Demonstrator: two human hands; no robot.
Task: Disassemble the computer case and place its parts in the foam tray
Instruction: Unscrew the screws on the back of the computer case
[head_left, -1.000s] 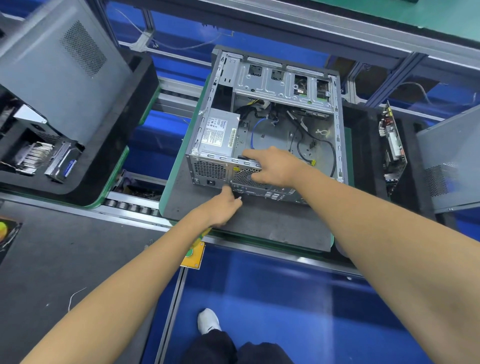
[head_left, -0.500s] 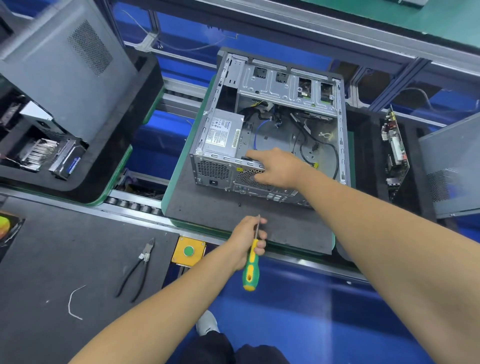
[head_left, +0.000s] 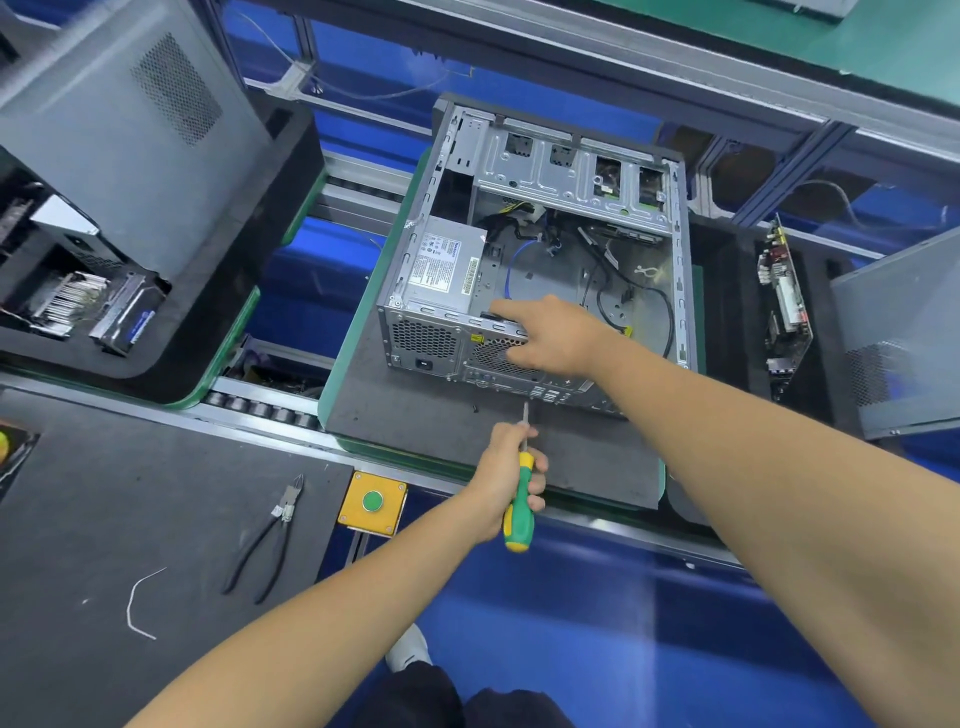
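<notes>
Head view gives me what I need: the case (head_left: 540, 249) lies open side up on the grey mat (head_left: 415, 415), its rear panel facing me, well forward of both hands. My right hand (head_left: 553, 338) rests on the top edge of that rear panel, index finger stretched out along the rim toward the power supply (head_left: 447, 267), the other fingers curled down over the fan grille (head_left: 496, 356); it braces the case and pinches nothing that I can see. My left hand (head_left: 506, 467) is nearer to me, fingers wrapped round the screwdriver (head_left: 518, 499), thumb side up by the shaft.

What matters is the line of the tool. Its long axis runs almost straight away from me, green handle toward my body, tip pointing at the lower part of the rear panel, just below and a little left of my right fingers. The tip is apart from the metal, hovering above the mat just short of it. I judge the left hand to be the working one: it only has to travel forward along the tool's own axis to reach a panel screw. Which screw it would meet I cannot tell; the heads are too small. A small dark speck (head_left: 475, 409), possibly a loose screw, lies on the mat left of the tip.
</notes>
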